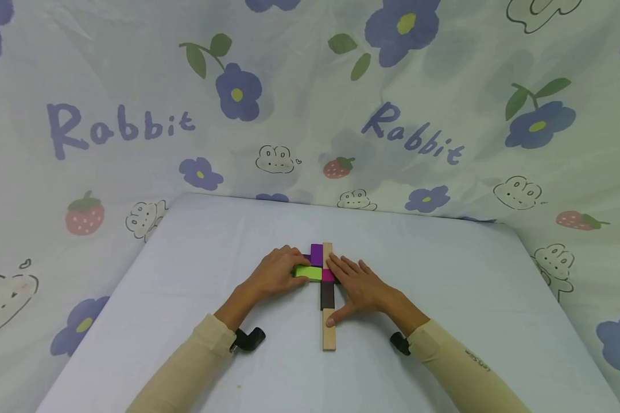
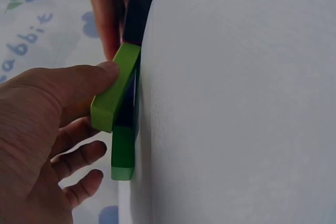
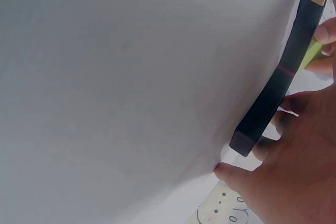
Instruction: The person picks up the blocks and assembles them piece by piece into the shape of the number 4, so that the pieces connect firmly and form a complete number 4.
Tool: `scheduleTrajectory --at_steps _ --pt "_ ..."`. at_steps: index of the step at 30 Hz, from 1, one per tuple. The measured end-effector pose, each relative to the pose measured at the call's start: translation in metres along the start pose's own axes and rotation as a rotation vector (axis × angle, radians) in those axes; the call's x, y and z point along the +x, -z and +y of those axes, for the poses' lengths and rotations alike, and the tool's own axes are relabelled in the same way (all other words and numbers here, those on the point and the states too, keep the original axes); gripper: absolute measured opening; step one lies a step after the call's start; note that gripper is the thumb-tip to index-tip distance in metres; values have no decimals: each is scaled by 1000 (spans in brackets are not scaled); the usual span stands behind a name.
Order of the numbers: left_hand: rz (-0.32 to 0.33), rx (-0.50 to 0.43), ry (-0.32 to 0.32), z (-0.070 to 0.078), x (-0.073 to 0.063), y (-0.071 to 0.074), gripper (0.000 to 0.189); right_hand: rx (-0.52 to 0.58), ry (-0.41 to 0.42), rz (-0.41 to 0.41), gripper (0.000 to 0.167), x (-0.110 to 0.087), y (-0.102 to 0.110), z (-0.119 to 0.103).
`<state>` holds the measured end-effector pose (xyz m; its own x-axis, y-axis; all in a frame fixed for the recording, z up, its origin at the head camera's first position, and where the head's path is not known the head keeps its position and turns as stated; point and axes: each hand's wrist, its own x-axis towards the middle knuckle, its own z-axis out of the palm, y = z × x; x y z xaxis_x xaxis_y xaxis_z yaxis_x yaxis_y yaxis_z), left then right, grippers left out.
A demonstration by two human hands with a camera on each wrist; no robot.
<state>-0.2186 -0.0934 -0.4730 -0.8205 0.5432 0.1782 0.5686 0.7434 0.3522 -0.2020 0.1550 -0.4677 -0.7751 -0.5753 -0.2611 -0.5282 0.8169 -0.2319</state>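
A row of small blocks runs down the middle of the white table. In the head view its far end is a natural wood block [image 1: 328, 252], then come a magenta block [image 1: 328, 275], a dark block [image 1: 328, 295] and a near wood block [image 1: 329, 339]. My left hand [image 1: 275, 271] pinches a lime green block [image 1: 310, 273] from its left side, its end against the magenta one. Below the lime block, a darker green block [image 2: 123, 148] shows in the left wrist view. My right hand [image 1: 364, 289] lies spread over the row's right side, thumb on the near wood block.
Purple blocks [image 1: 317, 254] lie against the row's far left side. The white tabletop [image 1: 186, 252] extends to both sides. Behind it hangs a curtain [image 1: 299, 115] printed with flowers and rabbits. A black camera mount [image 1: 250, 339] sticks out at the left wrist.
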Motion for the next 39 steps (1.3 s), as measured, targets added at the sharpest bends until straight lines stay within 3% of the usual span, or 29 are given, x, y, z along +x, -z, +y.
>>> scheduleTrajectory --at_steps 18,30,39 --pt "23 33 -28 -3 -2 -1 35 -4 -4 -5 140 0 1 -1" --pt "24 8 12 -8 -4 4 35 -2 -1 2 141 0 1 -1" --pt "-13 5 24 -4 -5 4 35 0 8 1 140 -1 3 -3"
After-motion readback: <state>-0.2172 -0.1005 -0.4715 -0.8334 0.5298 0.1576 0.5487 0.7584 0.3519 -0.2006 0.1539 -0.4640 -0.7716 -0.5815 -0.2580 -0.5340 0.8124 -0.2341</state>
